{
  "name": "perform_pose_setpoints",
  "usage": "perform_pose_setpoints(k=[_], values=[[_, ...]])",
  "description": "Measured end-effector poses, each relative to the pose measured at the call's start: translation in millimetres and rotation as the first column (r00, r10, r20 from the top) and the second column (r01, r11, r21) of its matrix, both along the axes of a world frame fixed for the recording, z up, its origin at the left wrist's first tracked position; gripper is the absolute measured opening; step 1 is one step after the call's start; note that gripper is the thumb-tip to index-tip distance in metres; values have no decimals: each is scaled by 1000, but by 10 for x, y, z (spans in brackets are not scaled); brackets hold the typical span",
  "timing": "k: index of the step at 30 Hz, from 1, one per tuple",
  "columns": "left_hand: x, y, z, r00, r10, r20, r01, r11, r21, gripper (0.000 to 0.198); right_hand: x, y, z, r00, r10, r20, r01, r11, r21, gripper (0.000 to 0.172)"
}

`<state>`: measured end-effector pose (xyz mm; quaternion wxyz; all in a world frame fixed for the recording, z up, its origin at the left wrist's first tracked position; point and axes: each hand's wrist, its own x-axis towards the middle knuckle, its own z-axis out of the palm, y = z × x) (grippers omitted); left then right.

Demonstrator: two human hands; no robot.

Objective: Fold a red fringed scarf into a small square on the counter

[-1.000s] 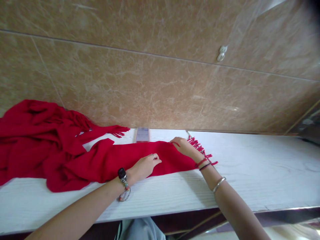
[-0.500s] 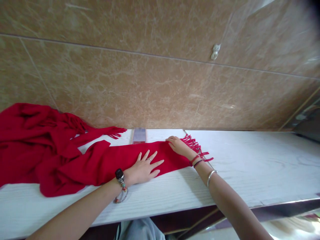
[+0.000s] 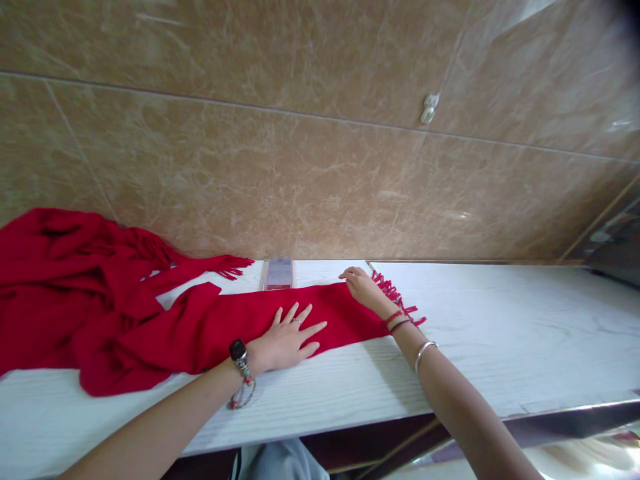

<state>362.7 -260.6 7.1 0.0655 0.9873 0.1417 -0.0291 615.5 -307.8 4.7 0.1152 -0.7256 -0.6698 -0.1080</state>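
One red scarf of soft, matte cloth runs along the white, wood-grained tabletop, bunched in folds to my left and flat beneath my hands, with fringe showing at two ends. My left hand lies on it, all five fingers spread apart. My right hand curls at the far edge; I cannot tell whether it pinches cloth. Behind lies one small rectangular card, its writing too blurred to read
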Motion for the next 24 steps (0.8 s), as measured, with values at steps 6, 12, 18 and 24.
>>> perform_pose_setpoints(k=[6,12,18,24], values=[[4,12,-2,1000,2,-10,-2,1000,-2,47,-172,48,-127,998,-60,23,62,992,-106,33],[-14,0,26,1000,1,-12,-1,1000,-8,47,158,-101,-97,943,-331,-9,331,943,-29,33],[-17,0,13,1000,9,-6,-9,1000,-3,47,-412,47,-62,932,345,-114,-341,938,57,34],[-11,16,-5,1000,5,-13,-5,1000,-5,48,-210,63,-223,990,-137,7,137,986,-90,38]])
